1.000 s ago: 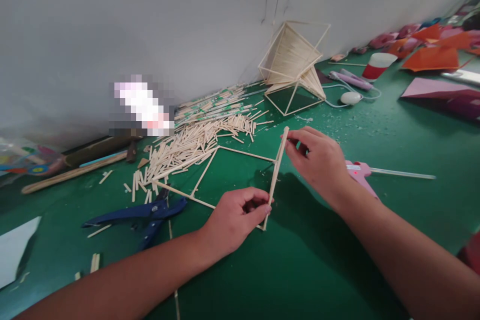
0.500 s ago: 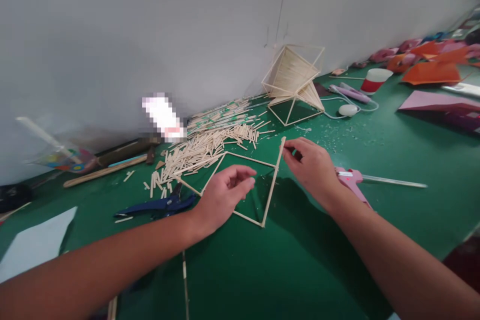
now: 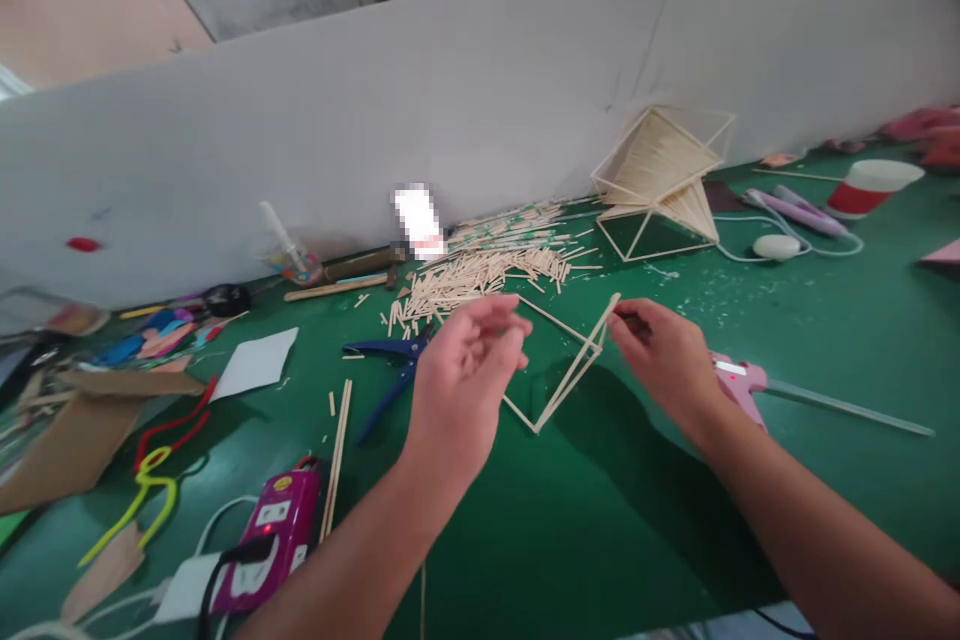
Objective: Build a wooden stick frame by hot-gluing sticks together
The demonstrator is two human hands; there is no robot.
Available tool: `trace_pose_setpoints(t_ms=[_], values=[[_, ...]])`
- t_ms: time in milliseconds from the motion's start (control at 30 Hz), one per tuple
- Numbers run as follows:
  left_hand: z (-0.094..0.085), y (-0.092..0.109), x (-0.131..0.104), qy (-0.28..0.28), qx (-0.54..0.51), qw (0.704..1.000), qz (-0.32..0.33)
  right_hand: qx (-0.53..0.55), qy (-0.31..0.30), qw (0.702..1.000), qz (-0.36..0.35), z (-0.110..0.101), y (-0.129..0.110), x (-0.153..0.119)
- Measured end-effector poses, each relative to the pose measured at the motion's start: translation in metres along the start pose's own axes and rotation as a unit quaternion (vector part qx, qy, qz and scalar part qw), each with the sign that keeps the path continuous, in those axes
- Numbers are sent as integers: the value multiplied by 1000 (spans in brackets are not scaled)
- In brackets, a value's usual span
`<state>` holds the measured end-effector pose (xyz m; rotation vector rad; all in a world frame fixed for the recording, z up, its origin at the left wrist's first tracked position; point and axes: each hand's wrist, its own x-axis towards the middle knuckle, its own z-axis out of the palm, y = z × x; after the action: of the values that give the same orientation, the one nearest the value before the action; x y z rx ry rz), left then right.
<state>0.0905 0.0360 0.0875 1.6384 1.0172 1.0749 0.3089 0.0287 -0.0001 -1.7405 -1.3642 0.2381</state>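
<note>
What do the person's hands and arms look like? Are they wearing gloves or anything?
No gloves: the left hand and the right hand are bare. The forearms are bare too; no sleeve, watch or bracelet shows on either.

That green tabletop (image 3: 540, 550) is crowded: a thin stick frame (image 3: 559, 324), a heap of short wooden sticks (image 3: 480, 278), blue pliers (image 3: 407, 350), a pink glue gun (image 3: 739, 382), a magenta power strip (image 3: 289, 510), white paper (image 3: 256, 362), and a red-and-white cup (image 3: 870, 190) farther right.
</note>
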Motion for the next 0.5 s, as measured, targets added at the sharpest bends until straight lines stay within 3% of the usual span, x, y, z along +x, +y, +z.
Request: trace_pose_setpoints(t_ms=[133,267,500], values=[[-24,-46,-55,9,132,991,-4,20,-35,999,19,-6,-9,-3],[-45,-83,-76,-25,226,974,-12,39,-68,996,34,-8,-21,-15],[-68,-93,-79,-55,317,947,-19,70,-107,992,15,6,-35,-54]])
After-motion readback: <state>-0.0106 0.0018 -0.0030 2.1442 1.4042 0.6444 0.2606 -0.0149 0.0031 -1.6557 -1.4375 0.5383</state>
